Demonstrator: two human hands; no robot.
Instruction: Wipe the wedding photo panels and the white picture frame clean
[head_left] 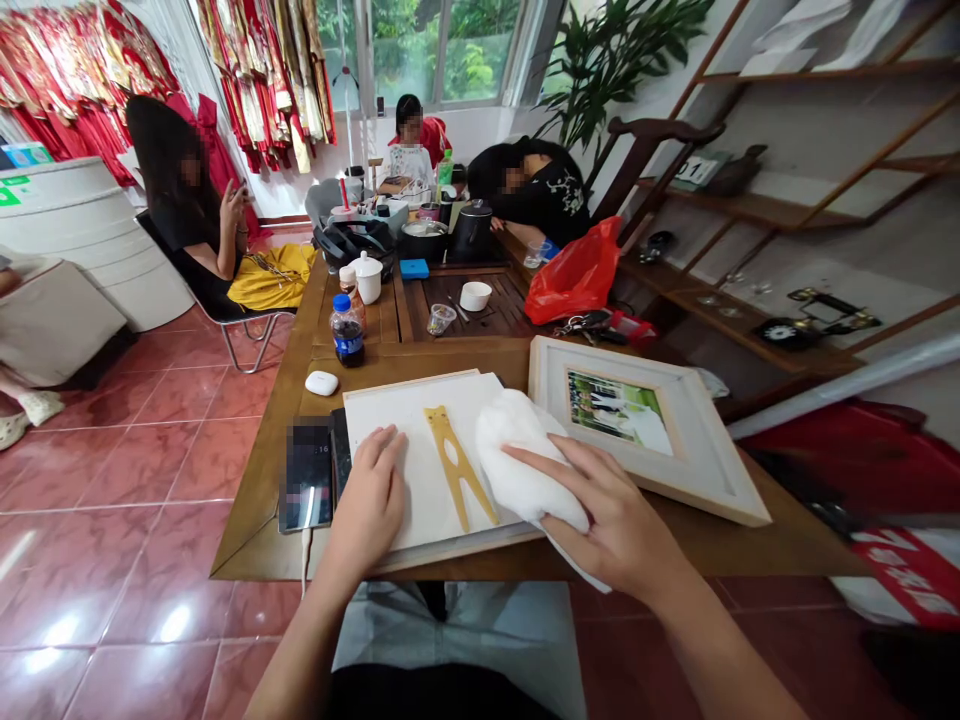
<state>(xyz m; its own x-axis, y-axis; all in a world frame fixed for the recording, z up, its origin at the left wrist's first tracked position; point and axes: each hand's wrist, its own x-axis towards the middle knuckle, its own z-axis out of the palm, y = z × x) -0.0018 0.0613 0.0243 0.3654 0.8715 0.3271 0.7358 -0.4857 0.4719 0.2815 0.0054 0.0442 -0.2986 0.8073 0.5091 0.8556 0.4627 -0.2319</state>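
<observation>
My left hand lies on the left side of a flat white board with pale wooden edges, its fingers stretched out and holding nothing. A bunched soft white cloth is gripped in my right hand, over the board's right side; the thumb side is partly hidden. Between the hands, flat on the board, is a yellow cat-shaped piece with two long legs. To the right, a pale wooden picture frame with a photo in it rests face up.
A phone with a cable lies left of the board. Beyond are an earbud case, a dark drink bottle, a white lidded cup, a small bowl and a red plastic bag. Several people sit around.
</observation>
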